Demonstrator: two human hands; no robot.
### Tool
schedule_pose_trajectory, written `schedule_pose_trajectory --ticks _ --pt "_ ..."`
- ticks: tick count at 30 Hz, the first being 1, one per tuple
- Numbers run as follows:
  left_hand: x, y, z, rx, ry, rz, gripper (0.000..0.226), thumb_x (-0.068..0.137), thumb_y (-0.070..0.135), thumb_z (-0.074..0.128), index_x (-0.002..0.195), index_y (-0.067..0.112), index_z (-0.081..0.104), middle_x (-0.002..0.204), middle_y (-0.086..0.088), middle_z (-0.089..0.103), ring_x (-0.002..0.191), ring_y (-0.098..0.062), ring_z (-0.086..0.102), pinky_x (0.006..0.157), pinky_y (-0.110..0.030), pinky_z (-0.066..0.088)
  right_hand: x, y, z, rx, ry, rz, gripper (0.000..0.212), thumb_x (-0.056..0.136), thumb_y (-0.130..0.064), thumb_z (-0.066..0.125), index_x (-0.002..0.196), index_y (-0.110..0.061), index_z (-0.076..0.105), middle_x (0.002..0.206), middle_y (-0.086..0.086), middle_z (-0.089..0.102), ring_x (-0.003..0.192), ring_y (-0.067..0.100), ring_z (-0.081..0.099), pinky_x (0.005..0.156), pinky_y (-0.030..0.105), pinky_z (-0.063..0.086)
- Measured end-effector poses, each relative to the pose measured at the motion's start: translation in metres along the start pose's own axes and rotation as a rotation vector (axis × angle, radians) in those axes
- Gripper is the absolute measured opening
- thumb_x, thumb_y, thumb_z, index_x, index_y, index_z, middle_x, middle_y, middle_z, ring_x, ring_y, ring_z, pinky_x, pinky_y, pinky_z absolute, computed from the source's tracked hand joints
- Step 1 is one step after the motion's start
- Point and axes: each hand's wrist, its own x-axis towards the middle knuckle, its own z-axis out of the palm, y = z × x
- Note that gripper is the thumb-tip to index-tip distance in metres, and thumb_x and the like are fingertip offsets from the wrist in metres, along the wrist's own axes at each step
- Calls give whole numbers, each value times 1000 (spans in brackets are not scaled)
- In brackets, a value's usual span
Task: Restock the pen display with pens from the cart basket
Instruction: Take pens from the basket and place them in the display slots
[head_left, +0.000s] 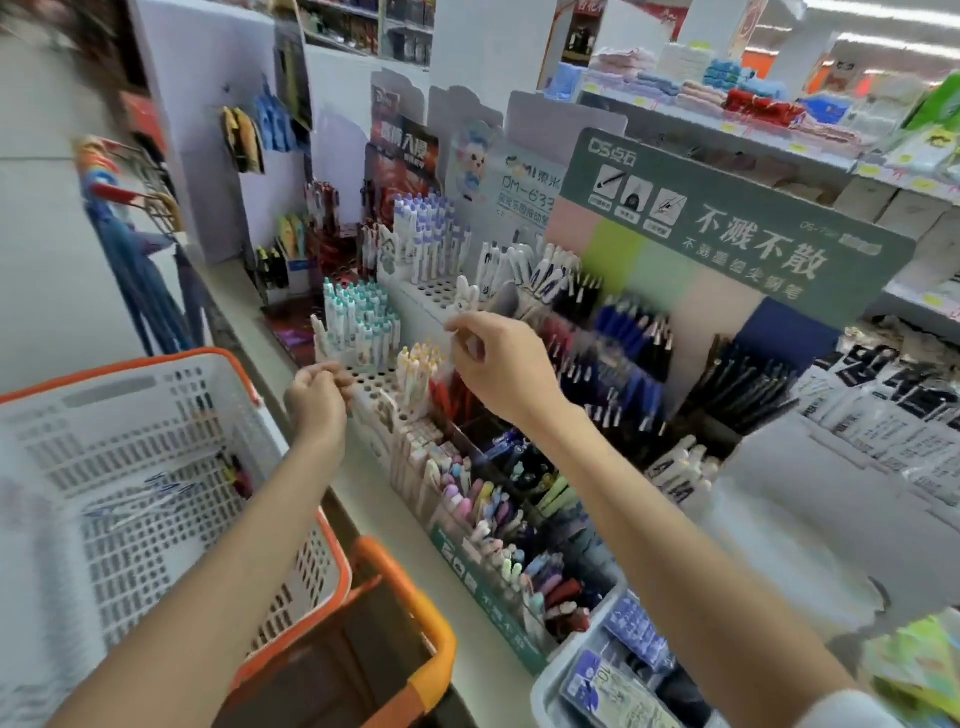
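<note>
Fingers (460, 326) of right hand (501, 366) and left hand (317, 400) curled, perhaps pinching; contents unclear. Both over pen display (374, 382); pens (150, 501) lay in cart basket (130, 370). Risk: knuckles toppling upright yellow-capped pens (415, 364) beside them.

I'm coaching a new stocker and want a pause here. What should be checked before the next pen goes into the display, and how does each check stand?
1. Free holes in the white perforated pen tray: ok. Empty holes show beside the yellow-capped pens.
2. Pen held in the left hand: cannot tell. The fingers are curled, and blur hides whatever they hold.
3. Is the right hand free to steady the tray: cannot tell. Its fingers are bent above the red pens, and anything in them is blurred.
4. Stock left in the white plastic basket with the orange rim: ok. Blue-and-white pens lie on its bottom.
</note>
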Motion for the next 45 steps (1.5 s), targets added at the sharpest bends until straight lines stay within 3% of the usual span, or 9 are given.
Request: schedule_pose_trajectory --ticks 4,12,16,21,27,31,34,39,45 --pt "40 -26 -84 47 267 -53 29 94 -4 34 84 10 57 70 -6 55 53 -13 47 49 -23 39 3 -20 98 83 -310 0 28 90 -9 59 115 -8 70 104 8 73 93 28 67 79 39 54" --pt "96 -101 -218 234 562 -255 28 102 5 41 79 12 55 76 -12 55 54 -15 42 51 -27 33 -12 -49 264 121 -779 123 50 93 -18 59 138 -2 46 131 21 54 123 37 49 98 45 45" --pt "132 -132 -249 479 455 -340 17 99 10 44 102 5 61 97 -21 62 66 -21 52 73 -38 48 -11 -60 315 97 -761 162 66 91 -13 57 150 0 28 137 20 44 122 37 46 96 41 39" --pt "189 -148 -258 911 349 -371 27 100 17 44 124 9 55 108 -20 66 63 -27 54 54 -34 47 10 -56 361 53 -728 189 77 94 -10 50 157 -4 6 156 17 27 136 35 36 110 45 37" --pt "259 -170 -269 1254 61 -440 65 90 22 68 145 6 39 137 -19 52 97 -33 64 72 -38 54 5 -42 383 112 -709 246 84 91 3 40 159 -14 -6 152 16 36 117 32 51 84 40 50" --pt "297 -184 -279 1653 -137 -361 101 89 29 72 157 6 1 166 -12 -4 152 -31 10 119 -45 27 -1 -38 392 99 -685 254 87 91 4 41 159 -17 -10 146 15 41 92 25 55 64 35 47" --pt "318 -193 -285 1888 -301 -268 104 89 31 70 157 5 -5 165 -15 -7 153 -31 0 123 -45 15 -3 -38 395 94 -680 256 87 92 3 42 158 -19 -10 138 12 46 78 19 51 58 32 45" --pt "326 -200 -277 2024 -319 -188 94 81 41 72 148 8 15 145 -18 26 135 -36 30 111 -47 33 -3 -39 394 96 -676 254 83 96 -1 43 159 -18 -8 131 10 49 74 16 49 56 30 42" --pt "331 -198 -279 2062 -414 -136 96 85 42 66 155 15 6 151 -16 23 139 -35 27 106 -49 36 -2 -40 392 114 -696 277 84 95 -1 43 159 -19 -9 130 10 48 63 12 40 48 24 29"
